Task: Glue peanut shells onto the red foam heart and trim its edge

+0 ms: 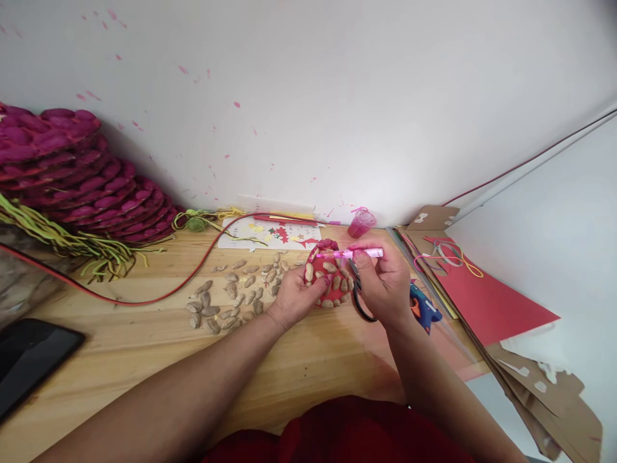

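My left hand (295,297) is closed on a small red shape (329,276) covered with glued peanut shells, holding it just above the wooden table (144,341). My right hand (383,283) pinches a pink brush or pen (349,253) laid across the top of the red shape. Black scissors (359,299) lie under my right hand. Several loose peanut shells (231,299) are scattered left of my left hand.
A pile of magenta-painted pieces (77,170) with green strands sits at the left. A red cable (159,296) crosses the table. A small pink paint cup (361,222), a cut-out sheet (270,235), a blue glue gun (425,308), red paper (482,299), cardboard (544,392) and a phone (29,360) lie around.
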Available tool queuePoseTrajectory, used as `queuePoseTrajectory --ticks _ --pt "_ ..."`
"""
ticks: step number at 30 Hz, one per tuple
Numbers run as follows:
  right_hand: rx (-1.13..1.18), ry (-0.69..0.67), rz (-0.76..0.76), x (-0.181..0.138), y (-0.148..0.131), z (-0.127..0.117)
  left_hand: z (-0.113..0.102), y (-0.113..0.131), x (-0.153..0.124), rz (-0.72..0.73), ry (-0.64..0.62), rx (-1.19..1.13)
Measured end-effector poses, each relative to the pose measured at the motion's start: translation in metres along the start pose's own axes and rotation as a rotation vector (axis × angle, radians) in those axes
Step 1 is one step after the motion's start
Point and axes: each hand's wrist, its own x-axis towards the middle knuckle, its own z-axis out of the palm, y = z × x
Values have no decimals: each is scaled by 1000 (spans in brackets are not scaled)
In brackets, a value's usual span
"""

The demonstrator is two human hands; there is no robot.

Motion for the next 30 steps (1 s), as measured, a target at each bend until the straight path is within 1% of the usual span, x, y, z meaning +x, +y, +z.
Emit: queuePoseTrajectory --ticks 2,6,7,11,16,21,25,30 --pt "-5 31 -8 1 0 -1 0 -1 0 -12 2 5" --pt "22 -45 -4 2 0 -1 -1 -1 -1 -14 4 16" --pt "11 -47 -8 2 0 -1 -1 -1 -1 -14 2 7" --pt "-29 17 -28 4 -2 -1 -1 1 -2 -23 9 19" --pt "-88 -54 -117 6 -7 -2 -1 5 -1 -1 20 49" --pt "-122 -8 -125 9 -7 -2 -1 5 -1 1 7 40" --pt "-101 -63 -169 11 -9 -2 -1 5 -1 24 8 72" --pt "-136 -23 -155 12 -11 -2 -1 5 -1 15 3 58"
